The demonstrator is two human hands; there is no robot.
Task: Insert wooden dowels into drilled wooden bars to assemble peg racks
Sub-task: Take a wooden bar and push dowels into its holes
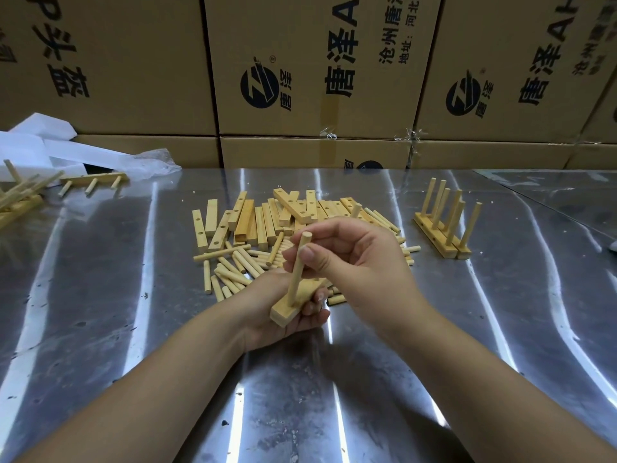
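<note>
Head view: right hand [360, 259] pinches dowel [297, 279] standing in bar [284, 312].

Left hand [262, 312] gripping bar [285, 314], right hand [357, 259] pinching dowel [296, 279]

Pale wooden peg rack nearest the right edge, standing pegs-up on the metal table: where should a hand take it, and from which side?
Probably by its upright round dowels, coming from above or the right: they stand tall and free, while its flat base bar lies against the neighbouring pale wooden rack, so that side looks blocked.
</note>
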